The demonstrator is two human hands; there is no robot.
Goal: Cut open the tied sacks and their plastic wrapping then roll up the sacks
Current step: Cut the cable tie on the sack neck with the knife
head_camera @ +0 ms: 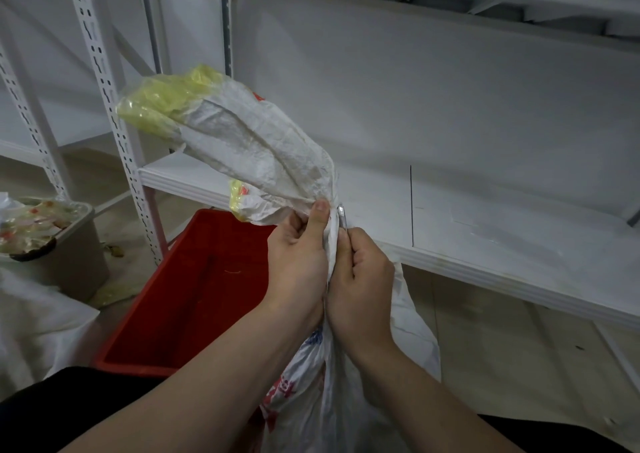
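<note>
A white woven sack [249, 144] with red and blue print stands bunched at its neck in front of me. Yellow plastic lining [162, 102] sticks out of its flared top at the upper left. My left hand [298, 255] grips the gathered neck, thumb pressed up along the fabric. My right hand [360, 272] is curled round a small metal blade [341, 215], whose tip touches the tied neck just right of my left thumb. The sack's lower body [346, 383] hangs down between my forearms.
A red plastic crate [194, 279] sits on the floor behind my left arm. A grey bin [69, 258] full of plastic scraps stands at the left. White metal shelving [485, 241] runs along the right, its upright [114, 106] at the left. White sacking [34, 328] lies at the lower left.
</note>
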